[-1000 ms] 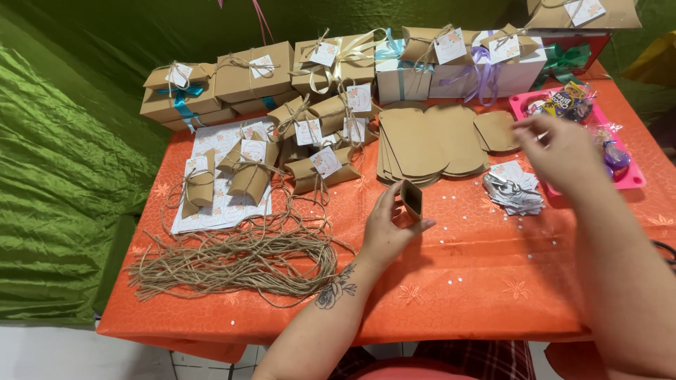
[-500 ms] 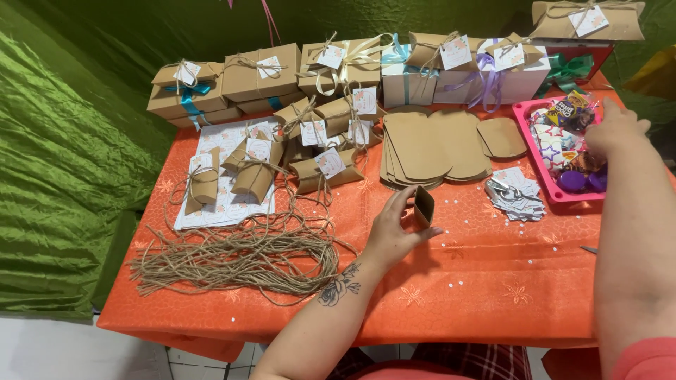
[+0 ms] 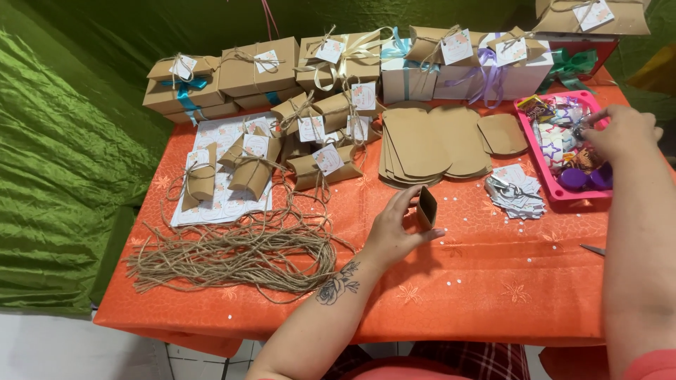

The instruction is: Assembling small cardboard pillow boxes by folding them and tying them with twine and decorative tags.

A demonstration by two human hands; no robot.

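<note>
Between left-hand fingers (image 3: 403,211), stiff kraft box (image 3: 427,207)

- Right hand (image 3: 625,132): fingertips sunk in pink tray (image 3: 535,151), covers part of contents; can't tell what, if anything, it pinches.
- Tray contents: small wrapped bits, too small/jumbled to ID.
- Left hand (image 3: 394,232): holds small kraft box (image 3: 427,207) edge-on; far side hidden by thumb + fingers, open or closed end unclear.
- Top-right kraft box (image 3: 591,15): cut by top edge.
- Green bow (image 3: 572,65): partly behind tray & white boxes.
- Tags on boxes: print too small to read.
- Metal tip (image 3: 593,249) near right forearm: rest hidden by arm, tool type unclear.
- Desk (image 3: 479,295): right end out of frame; front legs not seen.
</note>
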